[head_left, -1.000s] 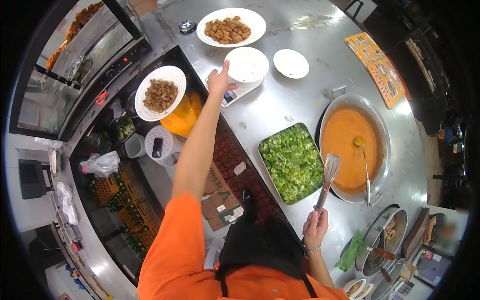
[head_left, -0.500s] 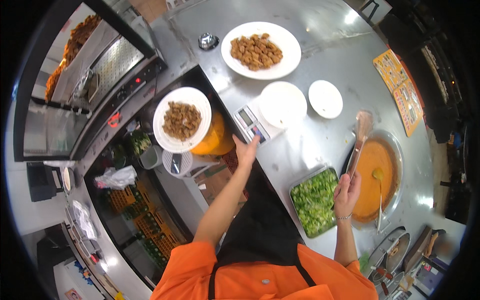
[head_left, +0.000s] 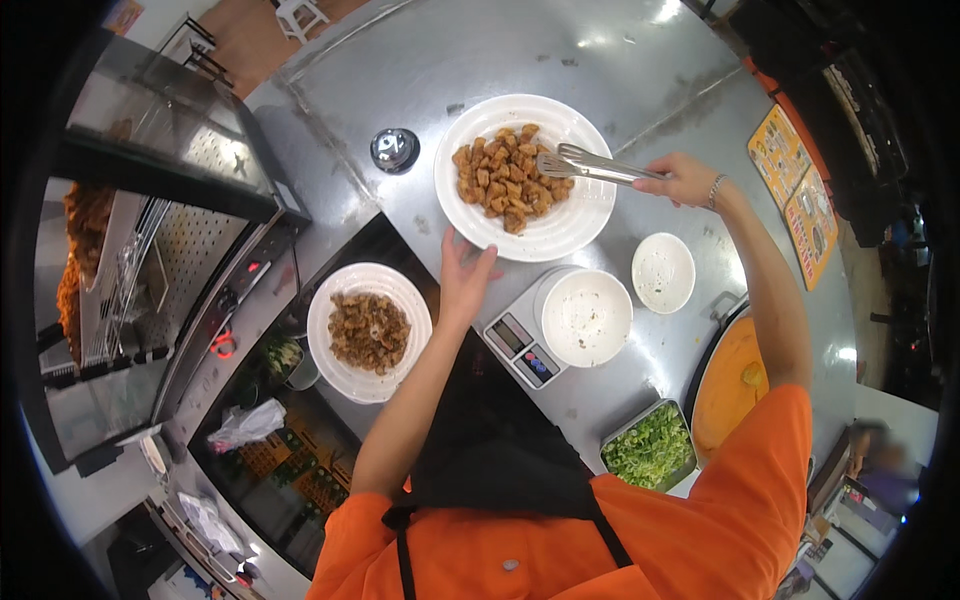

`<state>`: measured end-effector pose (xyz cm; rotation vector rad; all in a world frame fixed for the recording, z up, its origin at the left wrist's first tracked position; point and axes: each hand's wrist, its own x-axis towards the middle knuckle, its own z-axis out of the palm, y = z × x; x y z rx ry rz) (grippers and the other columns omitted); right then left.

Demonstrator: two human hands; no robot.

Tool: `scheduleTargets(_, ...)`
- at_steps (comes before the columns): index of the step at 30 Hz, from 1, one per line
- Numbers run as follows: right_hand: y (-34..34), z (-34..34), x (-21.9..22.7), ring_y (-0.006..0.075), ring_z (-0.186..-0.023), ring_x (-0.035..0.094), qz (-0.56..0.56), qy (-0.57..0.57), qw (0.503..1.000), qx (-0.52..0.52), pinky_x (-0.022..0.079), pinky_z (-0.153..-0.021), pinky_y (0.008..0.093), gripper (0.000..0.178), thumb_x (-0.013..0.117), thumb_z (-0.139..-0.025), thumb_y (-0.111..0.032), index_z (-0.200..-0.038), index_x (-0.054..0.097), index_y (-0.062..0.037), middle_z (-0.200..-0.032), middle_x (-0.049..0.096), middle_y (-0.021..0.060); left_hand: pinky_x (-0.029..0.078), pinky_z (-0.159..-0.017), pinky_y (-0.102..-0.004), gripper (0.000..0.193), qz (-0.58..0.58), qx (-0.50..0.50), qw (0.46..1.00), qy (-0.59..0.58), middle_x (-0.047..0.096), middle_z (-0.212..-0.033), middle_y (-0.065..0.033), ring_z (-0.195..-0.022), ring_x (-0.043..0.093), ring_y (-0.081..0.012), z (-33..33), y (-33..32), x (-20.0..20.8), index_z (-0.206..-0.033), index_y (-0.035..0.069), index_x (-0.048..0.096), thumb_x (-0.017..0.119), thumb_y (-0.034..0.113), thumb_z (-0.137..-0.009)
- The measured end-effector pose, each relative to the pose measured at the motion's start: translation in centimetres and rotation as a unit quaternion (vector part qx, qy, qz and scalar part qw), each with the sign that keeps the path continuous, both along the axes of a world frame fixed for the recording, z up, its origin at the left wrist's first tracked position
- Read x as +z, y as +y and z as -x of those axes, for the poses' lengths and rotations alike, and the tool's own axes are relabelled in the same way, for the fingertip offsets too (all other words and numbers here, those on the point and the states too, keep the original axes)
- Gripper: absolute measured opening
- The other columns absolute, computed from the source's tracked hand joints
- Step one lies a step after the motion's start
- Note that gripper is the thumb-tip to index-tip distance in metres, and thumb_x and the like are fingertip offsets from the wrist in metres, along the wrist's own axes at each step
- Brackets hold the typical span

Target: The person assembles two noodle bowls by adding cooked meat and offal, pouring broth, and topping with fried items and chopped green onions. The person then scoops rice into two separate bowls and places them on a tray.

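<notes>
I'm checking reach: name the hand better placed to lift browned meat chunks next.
The right hand, I'd judge: it holds metal tongs whose tips are at the browned meat chunks on the large white plate. The left hand is at the plate's near rim without tongs.

Commercial food kitchen, eatery type, with prepared food laid out.
Broad metal tabletop [head_left: 480,60]; black-framed glazed display cabinet [head_left: 170,178] containing fried food [head_left: 85,225] and a perforated tray [head_left: 205,240]; digital scale [head_left: 527,348]; silver call bell [head_left: 395,150]; large white plate [head_left: 592,215] of browned pieces [head_left: 500,185]; chopped greens [head_left: 648,450]; orange sauce [head_left: 722,400]; black apron [head_left: 500,450]; illustrated orange menu-like sheet [head_left: 795,190]; white stool [head_left: 298,18] beyond.
</notes>
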<state>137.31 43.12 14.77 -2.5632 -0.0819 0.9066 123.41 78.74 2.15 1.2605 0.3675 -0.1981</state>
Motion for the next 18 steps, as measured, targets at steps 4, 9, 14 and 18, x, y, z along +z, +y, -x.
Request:
scheduleTargets(4,2.0,-3.0,-3.6,0.0329,-0.076,0.067,-0.076,-0.085,0.991,0.076,0.052,-0.074,0.0458,0.054,0.073,-0.091,-0.053,-0.097,0.072,0.0008,-0.081,0.071,0.0175,0.046,-0.114,-0.0371,0.081,0.012,0.009,0.999,-0.042,0.041,-0.151,-0.0219,-0.138,0.049,-0.0282,-5.0,0.6,-4.6,-0.16,0.003,0.016,0.049,-0.017,-0.088)
scheduleTargets(9,5.2,-2.9,-2.7,0.0394,-0.087,0.069,0.016,-0.149,0.96,0.235,0.055,-0.082,0.0476,0.049,0.074,-0.093,-0.041,-0.12,0.065,-0.0006,-0.099,0.071,0.0224,0.039,-0.119,-0.038,0.083,0.038,-0.028,0.997,-0.065,0.042,-0.153,-0.0198,-0.142,0.046,-0.0276,-6.9,2.1,-5.2,-0.161,0.003,0.017,0.047,-0.019,-0.086)
scheduleTargets(14,8.6,2.3,2.4,0.0435,-0.089,0.07,0.105,-0.171,0.963,0.179,0.057,-0.08,0.0495,0.053,0.069,-0.096,-0.043,-0.119,0.058,0.0038,-0.104,0.067,0.0238,0.039,-0.119,-0.0371,0.085,-0.022,-0.068,0.995,-0.071,0.046,-0.152,-0.018,-0.143,0.046,-0.0266,-9.7,5.1,-5.8,-0.16,0.002,0.026,0.049,-0.019,-0.082)
scheduleTargets(18,9.8,4.5,0.6,0.0412,-0.086,0.072,0.157,-0.163,0.962,0.151,0.058,-0.077,0.0486,0.055,0.066,-0.099,-0.045,-0.117,0.058,0.0067,-0.103,0.068,0.0247,0.052,-0.106,-0.035,0.086,-0.009,-0.149,0.988,-0.026,0.055,-0.144,-0.0165,-0.131,0.058,-0.0249,-12.5,5.9,-3.8,-0.161,0.005,0.027,0.054,-0.016,-0.082)
